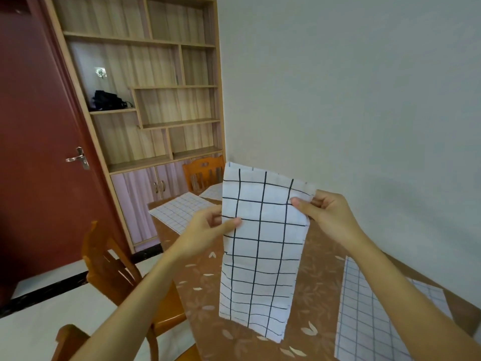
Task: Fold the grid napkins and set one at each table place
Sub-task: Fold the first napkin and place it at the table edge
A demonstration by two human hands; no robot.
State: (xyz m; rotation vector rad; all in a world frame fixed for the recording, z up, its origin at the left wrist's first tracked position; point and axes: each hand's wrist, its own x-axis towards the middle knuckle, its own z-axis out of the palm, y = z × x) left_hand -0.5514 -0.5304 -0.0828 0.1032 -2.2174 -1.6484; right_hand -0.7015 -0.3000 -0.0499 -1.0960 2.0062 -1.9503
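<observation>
Napkin [263,251] held up over the table [203,282]

A chair [112,269] stands at the left. Your left hand [208,227] pinches the napkin's left edge, thumb in front. The napkin hangs long and folded above the table. Your right hand [328,212] pinches its right edge, a bit higher. A grid mat [369,321] lies flat on the table at the right.
</observation>
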